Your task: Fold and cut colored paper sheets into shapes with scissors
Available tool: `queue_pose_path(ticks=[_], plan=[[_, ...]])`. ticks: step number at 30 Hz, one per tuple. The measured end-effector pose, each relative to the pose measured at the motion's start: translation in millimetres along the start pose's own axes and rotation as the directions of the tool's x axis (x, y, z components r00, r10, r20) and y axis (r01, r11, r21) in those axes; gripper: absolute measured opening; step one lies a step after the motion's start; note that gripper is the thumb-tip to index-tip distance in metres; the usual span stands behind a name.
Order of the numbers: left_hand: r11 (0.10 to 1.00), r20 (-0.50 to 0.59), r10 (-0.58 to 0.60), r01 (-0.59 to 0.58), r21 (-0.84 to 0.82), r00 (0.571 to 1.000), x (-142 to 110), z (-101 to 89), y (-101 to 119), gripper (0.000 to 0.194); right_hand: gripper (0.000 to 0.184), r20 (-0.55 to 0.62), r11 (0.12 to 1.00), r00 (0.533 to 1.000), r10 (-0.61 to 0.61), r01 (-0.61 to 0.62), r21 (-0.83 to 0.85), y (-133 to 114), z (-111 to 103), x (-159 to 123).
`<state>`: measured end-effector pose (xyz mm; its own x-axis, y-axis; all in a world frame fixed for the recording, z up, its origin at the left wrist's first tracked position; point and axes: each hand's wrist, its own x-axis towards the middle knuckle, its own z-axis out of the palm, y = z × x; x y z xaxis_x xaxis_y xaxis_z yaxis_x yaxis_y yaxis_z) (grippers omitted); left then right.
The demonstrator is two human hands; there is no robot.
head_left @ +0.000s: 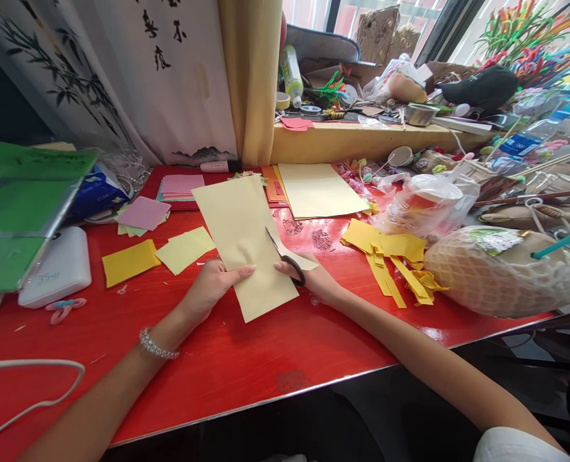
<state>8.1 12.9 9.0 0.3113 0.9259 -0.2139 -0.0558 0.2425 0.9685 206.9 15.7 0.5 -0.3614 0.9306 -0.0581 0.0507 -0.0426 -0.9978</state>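
Observation:
My left hand (pixel 216 282) pinches the left edge of a pale yellow sheet of paper (pixel 234 224), thumb on top. In my right hand (pixel 311 279) is a pair of scissors (pixel 293 263) with black handles. One blade lies over the sheet, pointing away from me, and a narrow strip curls off along the right side of the cut. The sheet is held just above the red table, slightly tilted. Left of it lie pale yellow paper squares (pixel 184 249) and a deeper yellow stack (pixel 129 262). Yellow paper scraps (pixel 390 250) sit to the right.
More pale sheets (pixel 320 190) lie at the back of the red table (pixel 193 385). A netted, wrapped fruit (pixel 501 276) with a straw and a plastic-wrapped cup (pixel 429 199) crowd the right. A white power bank (pixel 56 266) and a green folder (pixel 20 212) are at left.

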Motion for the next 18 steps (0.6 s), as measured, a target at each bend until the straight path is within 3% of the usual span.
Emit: queue_pose_path(ticks=[18], plan=[[0.998, 0.017, -0.012, 0.011, 0.054, 1.000, -0.5, 1.8, -1.5, 0.039, 0.045, -0.021, 1.000, 1.000, -0.016, 0.017, 0.020, -3.7, 0.1, 0.0]])
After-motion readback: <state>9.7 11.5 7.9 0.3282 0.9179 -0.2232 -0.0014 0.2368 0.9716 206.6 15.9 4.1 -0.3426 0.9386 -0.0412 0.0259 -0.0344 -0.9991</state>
